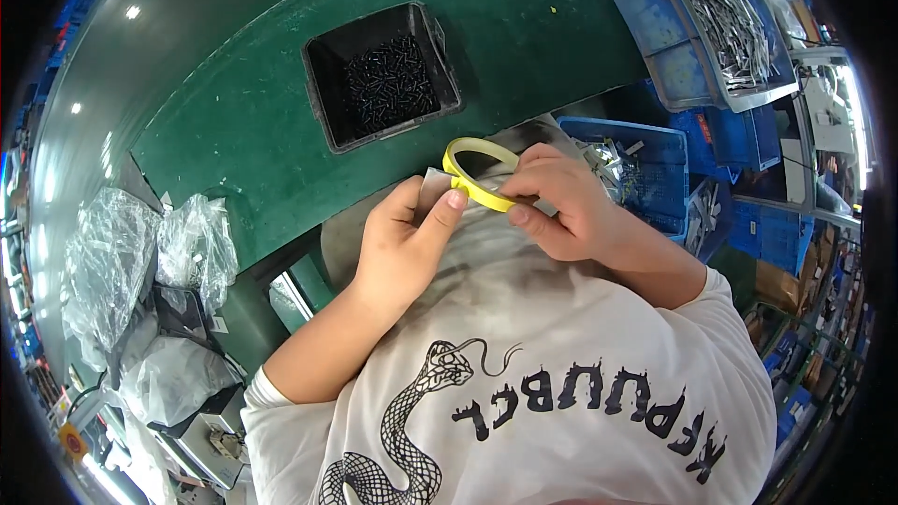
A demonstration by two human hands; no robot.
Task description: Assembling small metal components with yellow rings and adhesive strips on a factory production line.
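Observation:
My right hand grips a narrow roll of yellow tape by its right side, thumb below and fingers bent over the rim. The roll is tilted in front of my chest, and its open middle shows. At its left side, my left hand is closed in a pinch on a small pale flat piece. The left thumb tip meets the yellow tape's edge. What the pale piece is, I cannot make out, since my fingers cover part of it.
On the green table stands a black bin of small dark parts. Blue crates with metal strips are stacked at the right, and another blue crate sits lower. Clear plastic bags lie at the left.

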